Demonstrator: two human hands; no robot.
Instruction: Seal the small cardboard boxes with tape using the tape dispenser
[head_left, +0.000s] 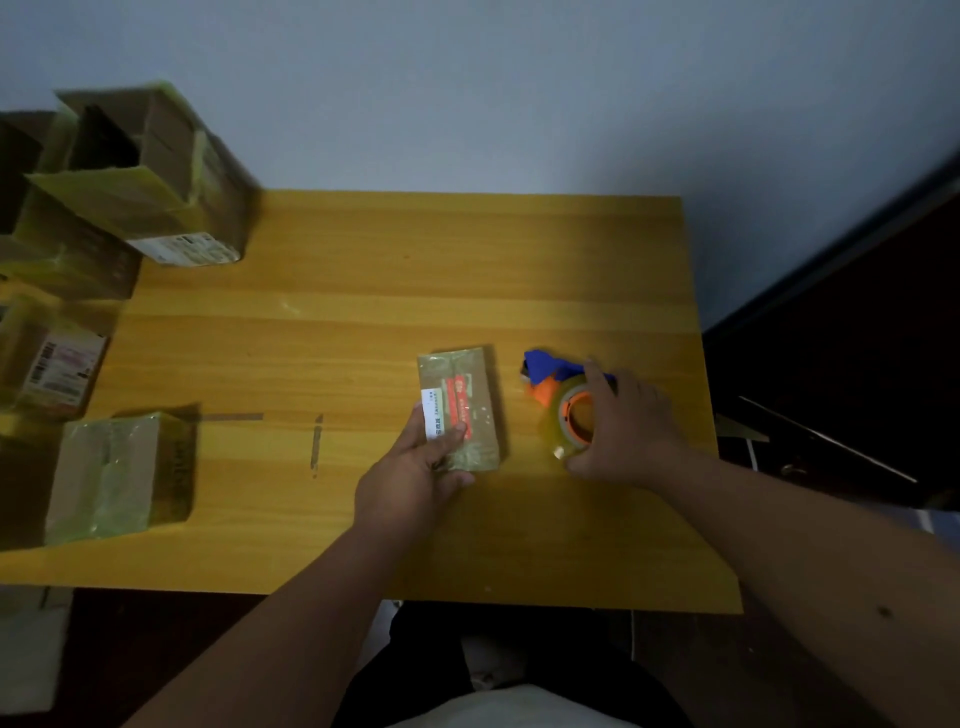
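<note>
Farthest left, several cardboard boxes crowd the edge of the yellow wooden worktop (363, 249): an open box (150, 171) with raised flaps at the far corner, a labelled box (49, 358) below it, and a taped box (117, 475) nearest the person. Most carry yellowish tape. Just right of the taped box, two short strips of tape (316, 444) stick to the bare wood, one lying sideways, one running toward the person.

Moving toward the middle, the left hand (415, 475) reaches in from the near edge and holds the small cardboard box (460, 408). That box lies flat on the worktop near its centre, wrapped in glossy tape, with a red band along its top and a white label on its left side. The thumb lies over the label on the box top, and the fingers (418, 415) curl round the box's left side and near end, so the hand has a hold on it.

Just beside the box, not touching it, sits the tape dispenser (563, 400), with a blue handle end pointing away, an orange body and a roll of clear yellowish tape. The right hand (626, 431) covers its right side, thumb at the near edge of the roll and fingers curled over the far side onto the blue part, gripping it as it rests on the wood.

At the far right, dark furniture (857, 374) stands beyond the worktop's edge.
</note>
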